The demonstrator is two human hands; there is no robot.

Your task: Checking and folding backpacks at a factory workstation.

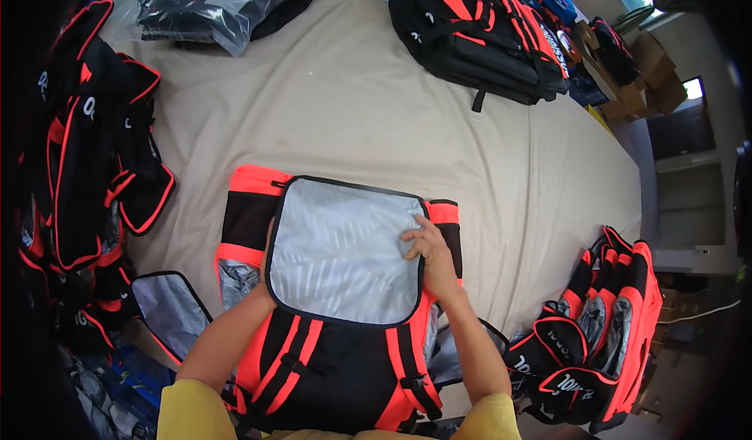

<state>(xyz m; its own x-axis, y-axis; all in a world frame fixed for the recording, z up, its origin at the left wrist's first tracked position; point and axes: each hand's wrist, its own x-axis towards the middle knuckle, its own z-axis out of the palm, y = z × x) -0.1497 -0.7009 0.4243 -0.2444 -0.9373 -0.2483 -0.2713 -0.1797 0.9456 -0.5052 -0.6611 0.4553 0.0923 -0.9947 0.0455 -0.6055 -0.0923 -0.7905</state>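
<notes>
A black backpack [337, 369] with neon orange-red straps lies in front of me. Over its upper part sits a square flap [345, 260] with a silver lining and black edging, lining side up. At the flap's right edge is my right hand [429, 253], its fingers bent over the lining and gripping that edge. My left hand [267, 285] reaches behind the flap's left edge, where its fingers are hidden. Silver-lined side compartments [238, 280] show beside the flap, and a loose-hanging silver-lined side panel [171, 315] spreads out at the left.
More black and orange backpacks [98, 142] pile up at the left. Others stand at the right, showing silver-lined pockets [619, 330]. A full backpack [478, 40] lies at the far right of the beige cloth [329, 111]; a plastic-wrapped bag [227, 9] lies far left. Cardboard boxes [654, 68] stand beyond.
</notes>
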